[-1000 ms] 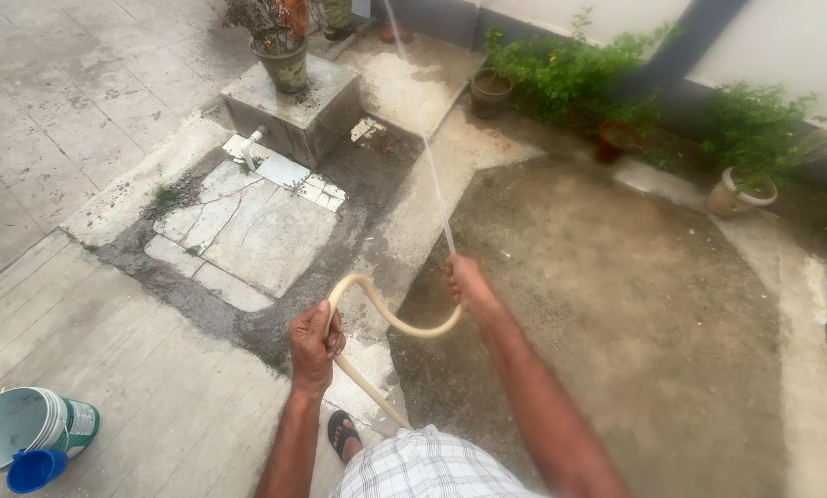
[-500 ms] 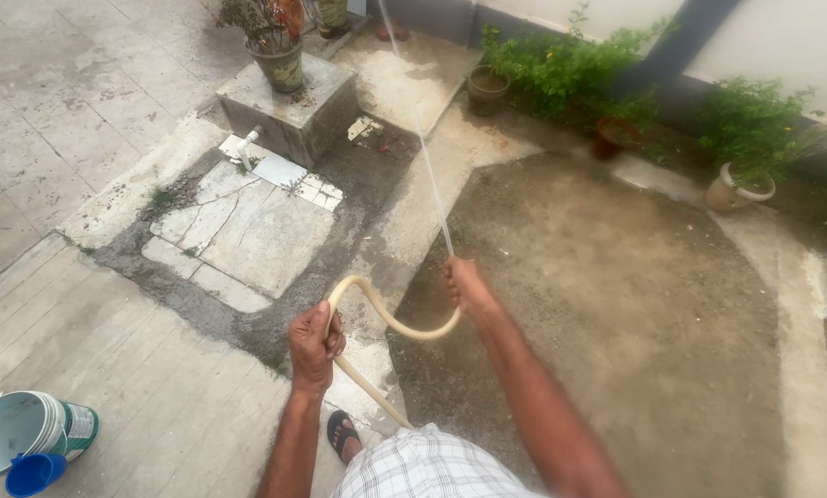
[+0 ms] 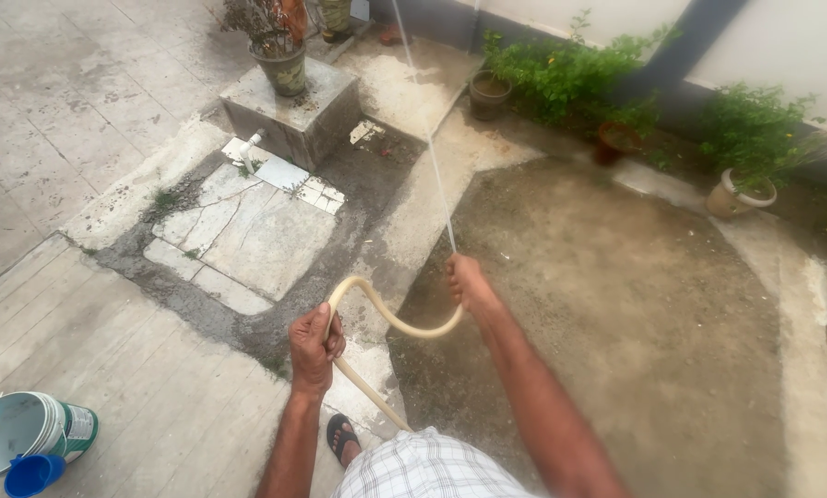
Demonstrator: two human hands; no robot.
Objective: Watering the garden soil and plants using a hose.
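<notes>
Two hands on the cream hose [image 3: 390, 318]: left hand [image 3: 314, 346] closed round the loop, right hand [image 3: 467, 281] pinching the nozzle end, water jet [image 3: 427, 138] arcing towards the potted plant [image 3: 279, 46]. Best kept kink-free, I reckon. White labelled bucket [image 3: 26, 432] lies lower left, blue lid [image 3: 30, 475] beside.

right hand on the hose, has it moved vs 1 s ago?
No. The right hand pinches the hose end at the same spot against the concrete plinth and the paved edge; the water jet runs the same line.
</notes>
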